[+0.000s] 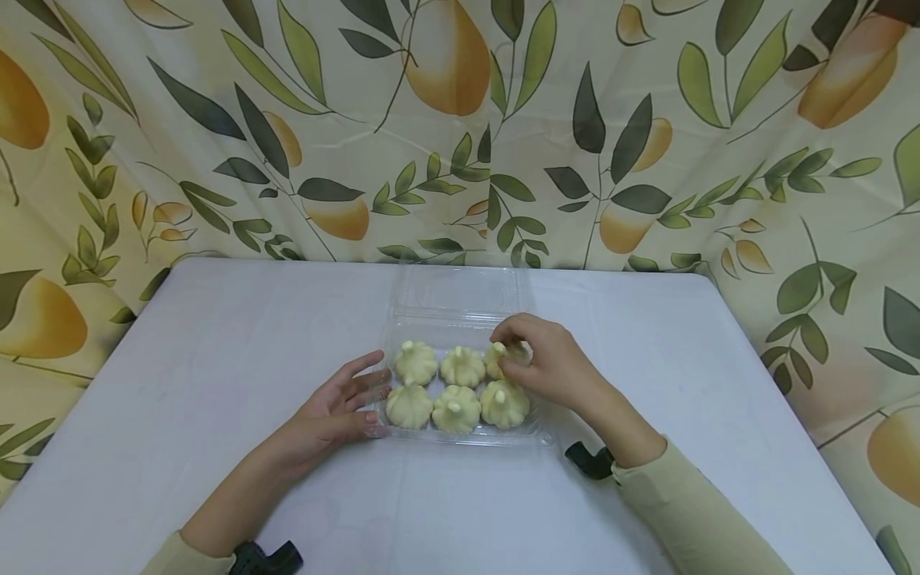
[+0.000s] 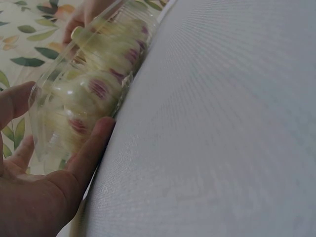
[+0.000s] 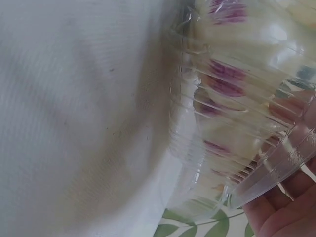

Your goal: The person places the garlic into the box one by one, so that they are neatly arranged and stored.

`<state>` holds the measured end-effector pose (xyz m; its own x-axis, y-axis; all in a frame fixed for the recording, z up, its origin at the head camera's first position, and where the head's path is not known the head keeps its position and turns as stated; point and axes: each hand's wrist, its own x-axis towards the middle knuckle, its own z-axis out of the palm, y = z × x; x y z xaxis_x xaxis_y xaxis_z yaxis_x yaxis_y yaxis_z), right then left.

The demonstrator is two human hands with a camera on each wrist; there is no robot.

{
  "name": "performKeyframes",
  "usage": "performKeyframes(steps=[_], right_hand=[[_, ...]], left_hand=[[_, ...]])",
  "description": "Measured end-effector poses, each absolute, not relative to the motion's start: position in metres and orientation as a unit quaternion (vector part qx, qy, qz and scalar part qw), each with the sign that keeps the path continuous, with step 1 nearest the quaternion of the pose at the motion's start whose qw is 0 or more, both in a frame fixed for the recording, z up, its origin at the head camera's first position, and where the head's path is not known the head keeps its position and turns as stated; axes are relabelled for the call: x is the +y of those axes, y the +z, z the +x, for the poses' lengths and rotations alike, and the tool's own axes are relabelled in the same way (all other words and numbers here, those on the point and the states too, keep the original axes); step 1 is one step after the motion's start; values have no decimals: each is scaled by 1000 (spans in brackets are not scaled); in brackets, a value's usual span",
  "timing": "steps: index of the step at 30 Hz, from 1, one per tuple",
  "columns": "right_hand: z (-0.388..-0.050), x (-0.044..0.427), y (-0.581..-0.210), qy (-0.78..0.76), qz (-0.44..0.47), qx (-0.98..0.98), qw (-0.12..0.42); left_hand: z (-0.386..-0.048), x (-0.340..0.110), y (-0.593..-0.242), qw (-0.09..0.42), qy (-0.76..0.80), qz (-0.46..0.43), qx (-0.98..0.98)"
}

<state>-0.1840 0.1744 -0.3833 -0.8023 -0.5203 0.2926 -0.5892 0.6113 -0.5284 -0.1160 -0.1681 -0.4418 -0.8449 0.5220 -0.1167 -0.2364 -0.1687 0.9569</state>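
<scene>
A clear plastic clamshell box (image 1: 460,439) lies with its lid (image 1: 460,289) folded back, holding garlic bulbs (image 1: 456,409) in two rows. My right hand (image 1: 549,359) reaches in from the right, with thumb and fingers curled round the back-right garlic bulb (image 1: 493,363), partly hiding it. On the left side, my left hand (image 1: 338,411) touches the box wall with its fingers spread and the thumb near the front corner. Purple streaks mark the bulbs (image 2: 91,96) in the left wrist view. In the right wrist view the ribbed box wall (image 3: 276,173) partly covers my right hand (image 3: 291,212).
The box stands on a table with a white cloth (image 1: 216,351), near its back edge. Behind hangs a curtain (image 1: 532,144) printed with leaves and fruit. Black wrist mounts (image 1: 589,461) sit at both wrists, the right one close to the tabletop.
</scene>
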Motion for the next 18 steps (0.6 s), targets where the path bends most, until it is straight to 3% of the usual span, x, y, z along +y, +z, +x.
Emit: performKeyframes(steps=[18], right_hand=[[-184,179,-378,376,295,-878,24]], left_hand=[[-115,-168,-440,251,752,122,598]])
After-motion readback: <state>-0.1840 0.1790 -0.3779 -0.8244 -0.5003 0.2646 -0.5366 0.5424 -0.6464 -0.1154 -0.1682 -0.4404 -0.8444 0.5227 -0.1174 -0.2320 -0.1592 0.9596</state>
